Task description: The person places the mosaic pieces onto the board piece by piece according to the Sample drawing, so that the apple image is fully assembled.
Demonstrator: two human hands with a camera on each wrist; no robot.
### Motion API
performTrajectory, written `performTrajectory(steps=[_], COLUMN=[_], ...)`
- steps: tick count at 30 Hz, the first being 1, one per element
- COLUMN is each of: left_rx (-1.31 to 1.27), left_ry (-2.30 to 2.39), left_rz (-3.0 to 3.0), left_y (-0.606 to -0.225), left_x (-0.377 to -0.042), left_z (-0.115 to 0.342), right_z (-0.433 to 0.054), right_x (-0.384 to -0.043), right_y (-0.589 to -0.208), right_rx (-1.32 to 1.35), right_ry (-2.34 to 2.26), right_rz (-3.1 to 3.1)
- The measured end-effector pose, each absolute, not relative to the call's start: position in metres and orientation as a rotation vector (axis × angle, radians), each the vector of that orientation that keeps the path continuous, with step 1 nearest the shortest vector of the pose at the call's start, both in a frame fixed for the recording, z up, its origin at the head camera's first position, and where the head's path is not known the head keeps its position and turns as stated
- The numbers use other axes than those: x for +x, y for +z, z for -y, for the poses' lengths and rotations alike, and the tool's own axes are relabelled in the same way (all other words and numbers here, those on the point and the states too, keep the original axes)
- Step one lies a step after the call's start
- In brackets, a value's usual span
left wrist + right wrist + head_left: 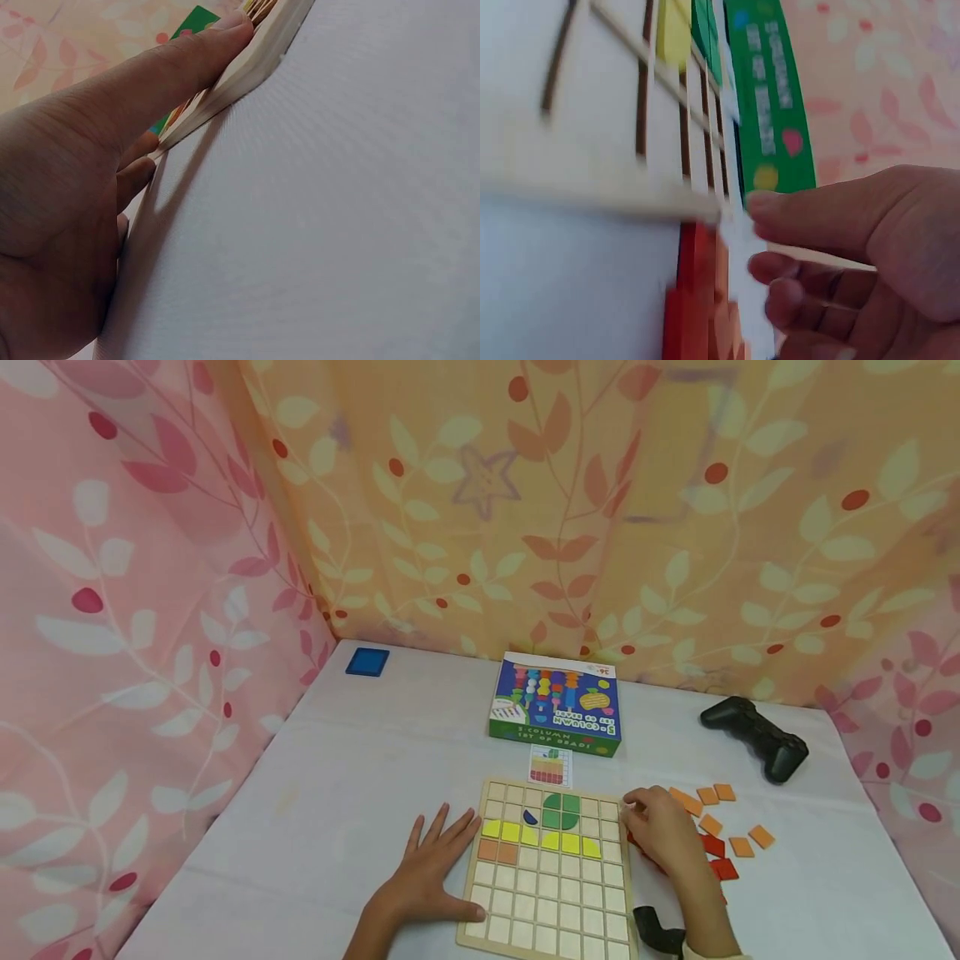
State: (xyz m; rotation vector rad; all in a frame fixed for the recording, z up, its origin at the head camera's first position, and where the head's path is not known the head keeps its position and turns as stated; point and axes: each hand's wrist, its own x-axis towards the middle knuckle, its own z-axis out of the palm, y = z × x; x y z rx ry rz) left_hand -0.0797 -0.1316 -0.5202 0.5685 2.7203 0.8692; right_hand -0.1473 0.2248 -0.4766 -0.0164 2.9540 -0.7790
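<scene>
A gridded wooden board (570,891) is lying flat on the white tablecloth (300,852) between the two hands, its long axis running away from the person and its far edge sloping slightly down toward the right. The left hand (431,877) is spreading its fingers straight beside the board's left edge, pointing up and to the right, while its thumb is resting on the rim nearer the person. The right hand (663,831) is hovering at or near the far right corner, its fingers loosely curling and its thumb standing apart from them; whether it is touching the corner cannot be told. On the board, yellow tiles (570,844) are forming a row from left to right, two brownish-orange squares (497,852) are sitting below its left end, and green tiles (561,812) are making a four-part block in the far rows. A dark blue piece (530,817) is lying to the left of this block, its long axis slanting from upper left to lower right. Loose orange tiles (742,847) and red tiles (723,868) are lying scattered at various angles right of the board. A small picture card (551,767) is lying beyond the far edge, just before a printed box (555,703).
</scene>
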Motion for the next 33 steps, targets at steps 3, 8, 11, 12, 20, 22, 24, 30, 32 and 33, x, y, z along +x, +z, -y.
performTrajectory(steps=[3,8,11,12,20,22,24,30,32,33], left_rx=[0.576,0.565,0.558,0.559,0.571,0.563,0.558,0.560,0.563,0.562], left_ry=[0.875,0.856,0.853,0.853,0.840,0.834,0.833,0.837,0.838,0.839], left_rz=[-2.722,-2.717,-2.716,-2.717,-2.731,-2.732,-2.732,-2.732,-2.731,-2.730], left_y=[-0.520,-0.521,-0.522,-0.522,-0.519,-0.518,-0.518,-0.517,-0.517,-0.517], left_x=[-0.079,-0.080,-0.080,-0.080,-0.080,-0.079,-0.080,-0.079,-0.079,-0.079], left_z=[0.132,0.132,0.131,0.131,0.132,0.131,0.131,0.131,0.131,0.131], right_z=[-0.241,-0.247,-0.246,-0.246,-0.244,-0.244,-0.244,-0.241,-0.239,-0.238], right_x=[-0.150,-0.150,-0.151,-0.151,-0.149,-0.149,-0.148,-0.147,-0.147,-0.146], right_y=[-0.480,-0.485,-0.484,-0.484,-0.482,-0.481,-0.481,-0.476,-0.474,-0.472], right_rx=[0.030,0.029,0.027,0.030,0.058,0.062,0.066,0.082,0.087,0.085], right_ry=[-0.741,-0.755,-0.767,-0.775,-0.882,-0.903,-0.925,-0.942,-0.949,-0.955], right_rz=[-2.937,-2.923,-2.926,-2.925,-2.930,-2.936,-2.943,-2.954,-2.950,-2.949])
